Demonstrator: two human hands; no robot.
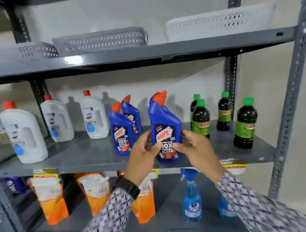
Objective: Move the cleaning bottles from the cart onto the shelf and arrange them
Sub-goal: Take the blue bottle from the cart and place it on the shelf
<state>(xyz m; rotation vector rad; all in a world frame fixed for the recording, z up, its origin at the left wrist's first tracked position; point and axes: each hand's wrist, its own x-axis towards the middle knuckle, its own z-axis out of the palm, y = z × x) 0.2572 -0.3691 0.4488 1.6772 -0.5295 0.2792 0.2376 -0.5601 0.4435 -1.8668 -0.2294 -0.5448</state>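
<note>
Both hands (170, 150) flank upright blue bottle (165, 127).

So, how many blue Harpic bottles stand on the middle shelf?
4. Two stand left of centre, front and rear. One is between both hands at the front edge; behind it only an orange cap shows. More may be hidden.

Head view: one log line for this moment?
step: arranging | object: front Harpic bottle upright on middle shelf | left hand: on bottle | right hand: on bottle
</note>
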